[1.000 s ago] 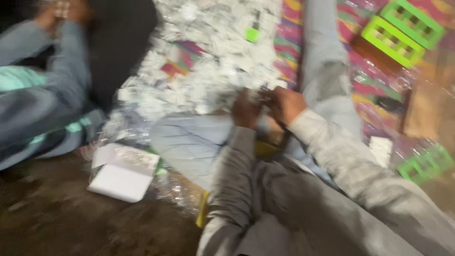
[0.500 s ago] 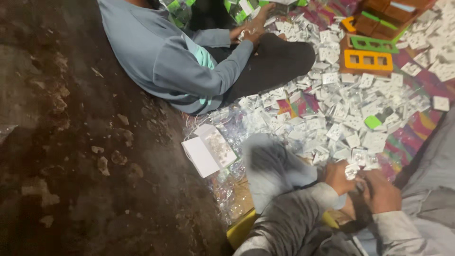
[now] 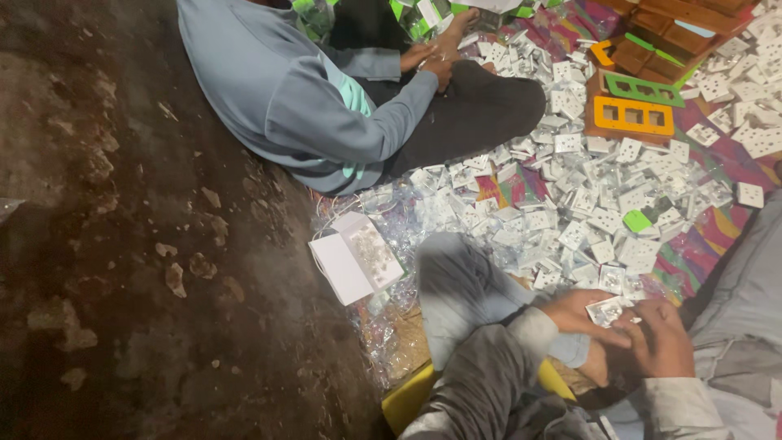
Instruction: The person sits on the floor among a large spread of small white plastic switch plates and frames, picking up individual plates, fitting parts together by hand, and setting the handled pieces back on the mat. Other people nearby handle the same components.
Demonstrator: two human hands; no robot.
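Note:
My left hand and my right hand meet at the lower right, above my bent knee in pale trousers. Both pinch one small white square plastic plate between the fingertips. Just beyond my hands lies a wide heap of the same white square plates on a colourful striped mat. A single green piece sits in the heap.
Another person in a grey-blue top sits cross-legged at the top, hands near their foot. An open white box lies by my knee. Orange and green frames rest on brown trays. Rough dirt floor lies left.
The view has swung left and down, bringing the dirt floor and the seated person into sight. My two hands stay together on the small white plate.

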